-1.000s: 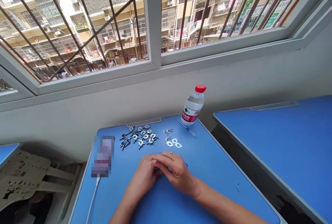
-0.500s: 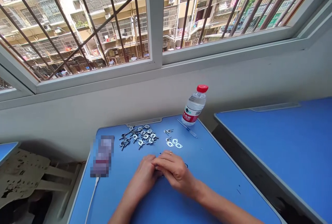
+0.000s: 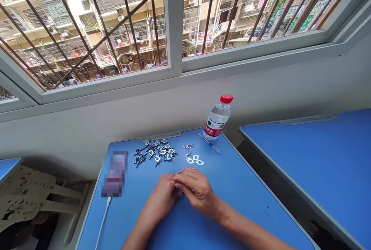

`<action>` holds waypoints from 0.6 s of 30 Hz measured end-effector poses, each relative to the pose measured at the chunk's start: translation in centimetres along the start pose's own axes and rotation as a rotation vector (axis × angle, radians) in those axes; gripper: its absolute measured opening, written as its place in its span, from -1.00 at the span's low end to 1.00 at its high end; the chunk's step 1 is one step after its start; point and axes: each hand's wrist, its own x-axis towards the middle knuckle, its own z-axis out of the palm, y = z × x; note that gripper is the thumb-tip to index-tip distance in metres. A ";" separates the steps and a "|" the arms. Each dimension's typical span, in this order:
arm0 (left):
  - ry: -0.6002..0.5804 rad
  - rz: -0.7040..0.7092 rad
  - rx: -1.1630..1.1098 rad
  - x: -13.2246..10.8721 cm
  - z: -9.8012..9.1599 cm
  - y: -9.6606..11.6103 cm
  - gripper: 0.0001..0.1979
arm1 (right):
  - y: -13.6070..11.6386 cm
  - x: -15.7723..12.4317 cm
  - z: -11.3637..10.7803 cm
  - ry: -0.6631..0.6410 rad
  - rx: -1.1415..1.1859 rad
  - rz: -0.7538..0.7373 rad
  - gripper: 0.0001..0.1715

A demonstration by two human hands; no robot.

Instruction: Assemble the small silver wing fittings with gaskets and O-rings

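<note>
My left hand [image 3: 164, 189] and my right hand [image 3: 195, 188] meet over the near middle of the blue desk. Between them a small shiny metal part [image 3: 180, 192] peeks out, mostly covered by fingers. The left hand is closed around it. Curled fingers of the right hand press against the left fingertips; what they pinch is hidden. Just beyond the hands lie flat oval metal plates [image 3: 199, 162] with a round hole each, and a few small metal pieces [image 3: 188, 147]. Farther left spreads a pile of small metal fittings [image 3: 158, 151] with stems and flanges.
A water bottle [image 3: 217, 120] with a red cap stands at the far right corner, a pen [image 3: 210, 143] beside it. A blurred-out phone-like object [image 3: 114, 174] with a white cable [image 3: 102, 219] lies left. Another blue desk [image 3: 319, 157] stands right; a barred window is ahead.
My right hand has shifted slightly, and more of the small metal part shows between the hands. A dark blue bit that stuck out right of the right hand is out of sight.
</note>
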 end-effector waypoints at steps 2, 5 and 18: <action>0.000 -0.006 0.003 0.0 -0.1 0.2 -0.90 | 0.0 0.0 0.0 0.004 -0.008 -0.005 -0.74; -0.004 -0.009 0.005 -0.1 -0.2 0.4 -0.89 | 0.0 -0.1 0.0 0.004 -0.021 -0.006 -0.75; -0.007 -0.017 0.008 -0.1 -0.4 0.6 -0.86 | -0.1 -0.2 0.0 -0.007 -0.028 -0.002 -0.77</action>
